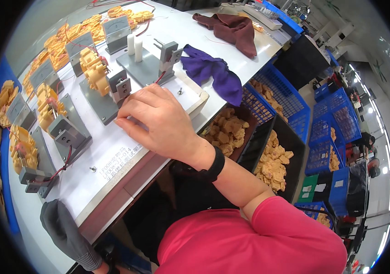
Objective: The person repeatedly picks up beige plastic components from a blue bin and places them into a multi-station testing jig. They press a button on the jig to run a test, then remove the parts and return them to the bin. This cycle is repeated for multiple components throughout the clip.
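Note:
My right hand (158,119), bare with a black band on its wrist, is over the bench's front part. Its fingers are bent, with thumb and forefinger tips close together beside the grey clamp block (119,86) of a test fixture; anything between them is hidden. That fixture holds a yellow plastic gear-like part (94,71) on a grey base plate (98,104). My left hand (60,228), in a dark grey glove, hangs low at the bench's front left corner, its fingers not clearly told apart. Two more fixtures to the left hold yellow parts (46,106) (22,148).
Grey-framed dial meters (116,33) stand behind the fixtures, with heaped yellow parts (71,39) beyond. Another fixture (144,64) bears two white posts. Purple (213,73) and maroon cloths (231,29) lie to the right. Blue crates (291,102) and a black bin (291,171) hold tan parts.

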A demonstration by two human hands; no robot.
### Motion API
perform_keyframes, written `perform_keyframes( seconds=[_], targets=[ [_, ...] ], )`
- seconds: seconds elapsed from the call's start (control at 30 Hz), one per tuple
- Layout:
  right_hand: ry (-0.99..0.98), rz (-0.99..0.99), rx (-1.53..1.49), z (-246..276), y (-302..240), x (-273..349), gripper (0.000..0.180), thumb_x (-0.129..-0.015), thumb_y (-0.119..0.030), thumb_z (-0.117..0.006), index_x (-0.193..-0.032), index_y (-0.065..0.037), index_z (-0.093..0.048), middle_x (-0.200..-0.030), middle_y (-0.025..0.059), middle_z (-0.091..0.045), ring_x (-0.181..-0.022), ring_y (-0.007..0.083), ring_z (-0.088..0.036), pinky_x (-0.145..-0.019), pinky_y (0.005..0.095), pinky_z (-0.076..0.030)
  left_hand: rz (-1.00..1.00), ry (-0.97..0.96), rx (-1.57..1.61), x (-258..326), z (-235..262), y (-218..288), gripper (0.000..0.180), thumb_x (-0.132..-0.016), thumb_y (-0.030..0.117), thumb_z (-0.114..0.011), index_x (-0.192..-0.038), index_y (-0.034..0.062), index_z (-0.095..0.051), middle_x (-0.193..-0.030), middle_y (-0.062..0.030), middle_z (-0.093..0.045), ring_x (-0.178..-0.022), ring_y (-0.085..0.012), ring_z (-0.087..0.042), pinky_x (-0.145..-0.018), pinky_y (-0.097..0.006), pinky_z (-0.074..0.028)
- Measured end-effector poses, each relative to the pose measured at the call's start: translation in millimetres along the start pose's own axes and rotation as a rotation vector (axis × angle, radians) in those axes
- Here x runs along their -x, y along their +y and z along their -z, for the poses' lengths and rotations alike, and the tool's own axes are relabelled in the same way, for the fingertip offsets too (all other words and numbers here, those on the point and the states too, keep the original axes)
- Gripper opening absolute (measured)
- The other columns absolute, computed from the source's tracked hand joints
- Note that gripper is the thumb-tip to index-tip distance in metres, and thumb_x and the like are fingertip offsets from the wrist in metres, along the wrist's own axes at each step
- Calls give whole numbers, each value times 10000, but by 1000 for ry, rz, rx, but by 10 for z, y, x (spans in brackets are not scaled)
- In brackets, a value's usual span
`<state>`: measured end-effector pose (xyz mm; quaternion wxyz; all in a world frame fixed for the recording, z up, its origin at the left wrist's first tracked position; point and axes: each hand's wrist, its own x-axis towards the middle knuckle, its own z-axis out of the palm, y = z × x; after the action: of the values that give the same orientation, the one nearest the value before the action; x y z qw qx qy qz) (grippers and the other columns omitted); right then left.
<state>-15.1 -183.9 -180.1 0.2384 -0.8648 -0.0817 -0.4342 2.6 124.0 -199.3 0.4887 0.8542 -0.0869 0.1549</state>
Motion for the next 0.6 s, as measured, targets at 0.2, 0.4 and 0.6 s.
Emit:
perform_keyframes(
  seconds=[0.2,0.4,0.6],
  targets=[
    [-8,8,5,4,-2,7,98,-803,-181,-741,-829,-117,-671,-872,-5,-641,-905,219,-585,-795,357,-439,-25,-12,-13,-1,9,-28,246,-1001,154,-572,-1141,-46,-595,-1136,-74,-593,-1078,-169,-539,-1011,-300,-384],
    [-4,16,18,26,19,4,89,-807,-172,-736,-837,-119,-671,-873,-3,-645,-902,215,-593,-790,351,-440,-31,-29,-30,-19,-3,-8,236,-1001,148,-568,-1123,-52,-598,-1136,-80,-590,-1080,-176,-538,-1018,-304,-382],
    [-14,33,1,-33,19,-36,85,-812,-160,-728,-848,-103,-675,-862,25,-653,-883,236,-604,-797,372,-455,0,-7,-21,6,11,68,201,-978,104,-581,-1106,-48,-608,-1159,-96,-581,-1098,-201,-538,-1017,-316,-388]
  ],
)
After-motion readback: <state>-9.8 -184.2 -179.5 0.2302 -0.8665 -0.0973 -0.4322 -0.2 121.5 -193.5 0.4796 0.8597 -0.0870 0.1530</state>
